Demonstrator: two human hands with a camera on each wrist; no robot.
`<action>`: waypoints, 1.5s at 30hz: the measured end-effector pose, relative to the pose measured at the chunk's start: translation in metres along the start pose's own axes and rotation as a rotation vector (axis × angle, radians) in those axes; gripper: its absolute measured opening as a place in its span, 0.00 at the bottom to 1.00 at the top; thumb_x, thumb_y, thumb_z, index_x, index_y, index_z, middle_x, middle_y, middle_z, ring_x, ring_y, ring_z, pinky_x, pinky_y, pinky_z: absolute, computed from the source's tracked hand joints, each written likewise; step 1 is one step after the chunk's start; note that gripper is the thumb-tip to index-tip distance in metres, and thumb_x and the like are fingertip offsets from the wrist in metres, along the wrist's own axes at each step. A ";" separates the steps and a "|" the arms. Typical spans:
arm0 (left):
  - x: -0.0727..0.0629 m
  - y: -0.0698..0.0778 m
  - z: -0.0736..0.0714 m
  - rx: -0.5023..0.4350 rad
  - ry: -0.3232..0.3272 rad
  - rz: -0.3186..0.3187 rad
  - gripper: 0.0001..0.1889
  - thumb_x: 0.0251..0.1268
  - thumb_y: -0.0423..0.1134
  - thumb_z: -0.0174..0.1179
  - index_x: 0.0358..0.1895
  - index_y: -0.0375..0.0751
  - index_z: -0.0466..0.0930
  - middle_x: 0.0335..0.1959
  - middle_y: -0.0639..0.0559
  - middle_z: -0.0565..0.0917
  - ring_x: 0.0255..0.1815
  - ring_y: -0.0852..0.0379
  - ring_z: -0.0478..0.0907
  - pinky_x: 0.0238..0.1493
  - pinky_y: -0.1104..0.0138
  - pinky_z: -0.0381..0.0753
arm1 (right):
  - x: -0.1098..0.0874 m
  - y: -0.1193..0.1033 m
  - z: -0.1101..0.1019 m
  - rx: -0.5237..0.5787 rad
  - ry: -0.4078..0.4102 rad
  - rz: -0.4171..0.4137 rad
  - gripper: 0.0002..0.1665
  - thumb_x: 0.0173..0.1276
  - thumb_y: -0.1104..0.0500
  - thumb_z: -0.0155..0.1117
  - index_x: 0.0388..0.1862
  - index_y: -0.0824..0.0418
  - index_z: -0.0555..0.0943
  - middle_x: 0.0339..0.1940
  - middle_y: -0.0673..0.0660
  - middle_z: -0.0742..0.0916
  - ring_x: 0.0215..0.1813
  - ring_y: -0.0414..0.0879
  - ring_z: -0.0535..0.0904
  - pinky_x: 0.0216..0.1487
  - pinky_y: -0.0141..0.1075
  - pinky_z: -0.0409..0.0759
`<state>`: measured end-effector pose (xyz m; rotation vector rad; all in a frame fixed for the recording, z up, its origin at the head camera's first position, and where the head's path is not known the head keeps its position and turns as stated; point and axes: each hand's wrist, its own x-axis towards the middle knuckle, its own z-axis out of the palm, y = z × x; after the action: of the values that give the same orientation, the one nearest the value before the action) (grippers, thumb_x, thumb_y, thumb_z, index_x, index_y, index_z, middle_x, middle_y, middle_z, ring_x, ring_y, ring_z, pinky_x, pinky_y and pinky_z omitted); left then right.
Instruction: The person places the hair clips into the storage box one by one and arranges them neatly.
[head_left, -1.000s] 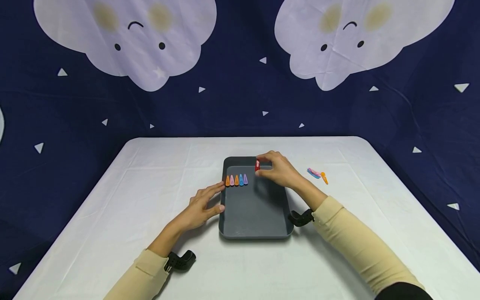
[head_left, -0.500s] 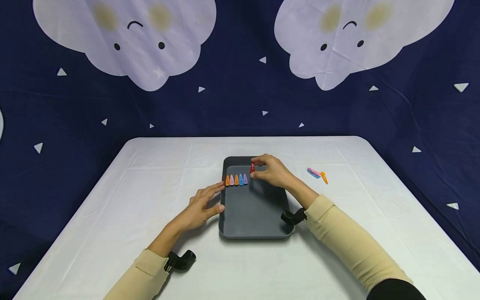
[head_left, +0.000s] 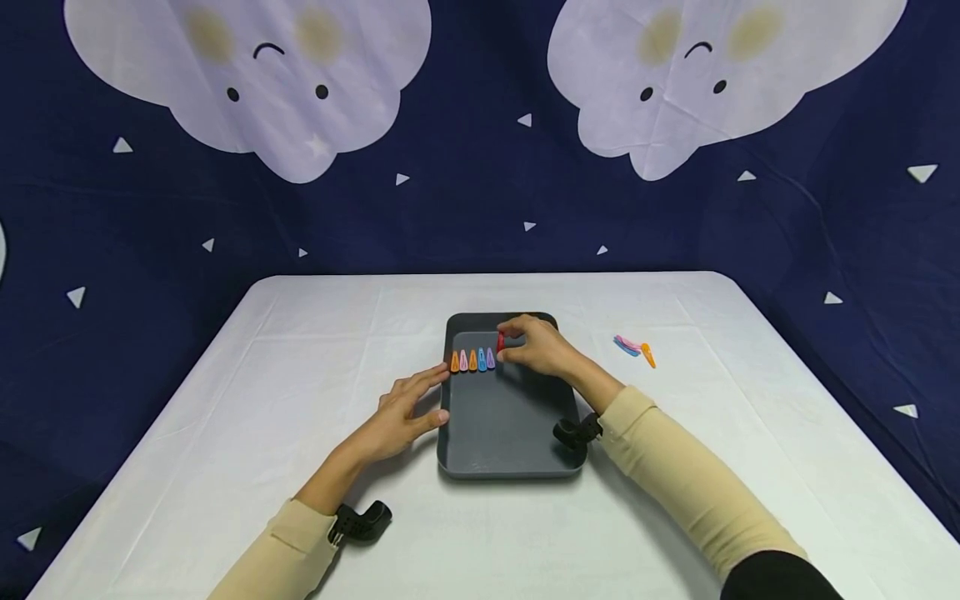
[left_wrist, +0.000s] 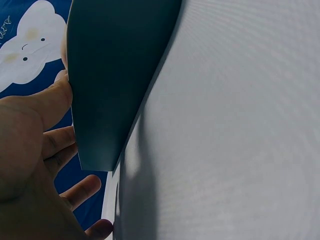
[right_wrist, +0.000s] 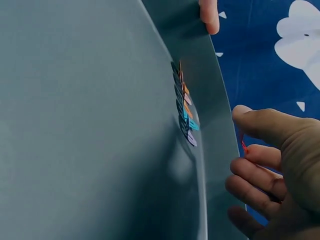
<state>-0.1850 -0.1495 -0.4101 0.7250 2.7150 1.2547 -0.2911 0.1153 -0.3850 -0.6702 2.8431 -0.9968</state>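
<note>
My right hand (head_left: 546, 347) pinches a red snap hair clip (head_left: 500, 342) between thumb and fingers, over the far part of a dark grey tray (head_left: 510, 437). In the right wrist view only a thin sliver of the red clip (right_wrist: 244, 143) shows. Just left of it a row of hair clips lies in the tray: orange (head_left: 454, 362), pink (head_left: 463, 361), orange again, blue (head_left: 482, 360) and purple (head_left: 491, 359). My left hand (head_left: 401, 421) touches the tray's left side with fingers extended; in the left wrist view its thumb (left_wrist: 57, 97) lies against the tray wall.
On the white-covered table (head_left: 360, 333), right of the tray, lies a small loose group of hair clips: pink (head_left: 627, 342), blue (head_left: 627, 350) and orange (head_left: 648, 355). A dark blue cloth with clouds (head_left: 480, 217) hangs behind the table.
My right hand has moved left and slightly nearer with the red hair clip, from the tray's far right to beside the purple clip. The left hand has stayed in place.
</note>
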 end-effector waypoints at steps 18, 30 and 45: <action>0.000 0.000 0.000 0.004 0.000 0.003 0.32 0.65 0.48 0.58 0.71 0.44 0.61 0.75 0.57 0.58 0.70 0.47 0.56 0.61 0.46 0.51 | 0.005 0.005 0.008 -0.068 -0.066 0.009 0.31 0.57 0.53 0.70 0.60 0.61 0.76 0.58 0.61 0.80 0.62 0.55 0.73 0.63 0.48 0.70; 0.000 0.000 0.001 0.001 0.000 0.002 0.32 0.65 0.49 0.58 0.71 0.45 0.61 0.75 0.57 0.58 0.70 0.47 0.56 0.60 0.46 0.51 | 0.008 0.007 0.011 -0.140 -0.119 0.036 0.30 0.56 0.51 0.71 0.58 0.58 0.79 0.57 0.58 0.80 0.63 0.54 0.69 0.64 0.50 0.65; 0.001 -0.002 0.001 0.016 0.004 0.012 0.32 0.65 0.48 0.58 0.71 0.45 0.61 0.75 0.56 0.58 0.70 0.47 0.56 0.60 0.46 0.52 | 0.010 0.010 0.014 -0.193 -0.130 0.031 0.30 0.55 0.49 0.72 0.58 0.55 0.79 0.59 0.56 0.78 0.62 0.53 0.67 0.67 0.55 0.57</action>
<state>-0.1860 -0.1495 -0.4119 0.7427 2.7305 1.2398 -0.3012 0.1102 -0.4014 -0.6768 2.8479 -0.6534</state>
